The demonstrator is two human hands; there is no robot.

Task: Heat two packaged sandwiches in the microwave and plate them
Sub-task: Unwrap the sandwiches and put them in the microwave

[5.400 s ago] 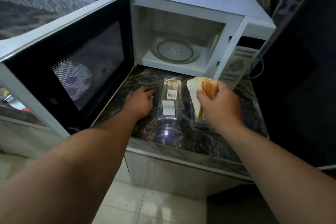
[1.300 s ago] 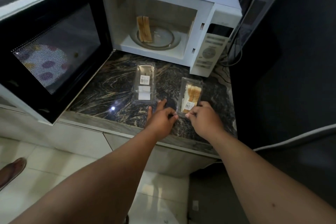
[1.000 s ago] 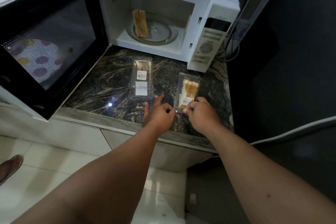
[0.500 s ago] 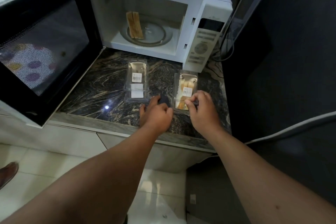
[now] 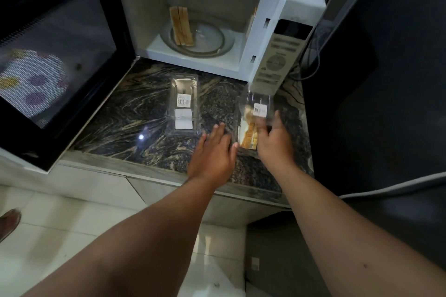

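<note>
One bare sandwich lies on microwave turntable; 2nd, in blurred clear pack near bench front-right corner, w/ right hand gripping it; left hand flat, fingers straight.

A dark marble worktop with pale swirling veins is carrying a white microwave oven at its back, its black-framed door hanging open to the left. An empty clear plastic sandwich pack with white labels is lying flat just beyond the left hand's fingers. A second clear pack, blurred and holding a sandwich, is sitting against the right hand's fingers, near the worktop's right edge.
</note>
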